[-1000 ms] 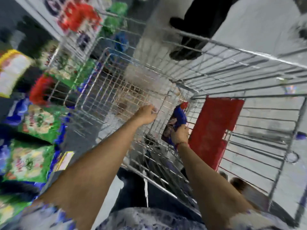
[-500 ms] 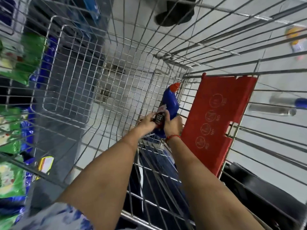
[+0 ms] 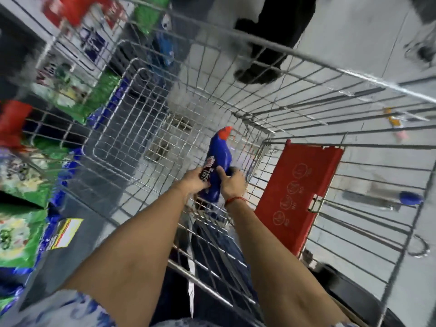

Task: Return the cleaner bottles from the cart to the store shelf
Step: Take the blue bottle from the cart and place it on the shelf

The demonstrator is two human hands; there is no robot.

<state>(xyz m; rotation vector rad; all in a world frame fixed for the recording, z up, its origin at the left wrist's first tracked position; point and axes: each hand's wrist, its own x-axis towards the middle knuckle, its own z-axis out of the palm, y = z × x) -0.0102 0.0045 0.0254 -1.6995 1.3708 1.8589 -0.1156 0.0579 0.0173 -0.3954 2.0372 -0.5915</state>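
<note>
Inside the cart (image 3: 306, 64), left hand (image 3: 194, 179) and right hand (image 3: 232, 182) both clasp the bottle (image 3: 218, 161); lift upright, clearing the rim, toward the shelf.

The dark label on the blue cleaner bottle (image 3: 218, 166) shows the letters "OX". The rest is too blurred to read. The yellow shelf tag (image 3: 64, 233) is illegible.
</note>
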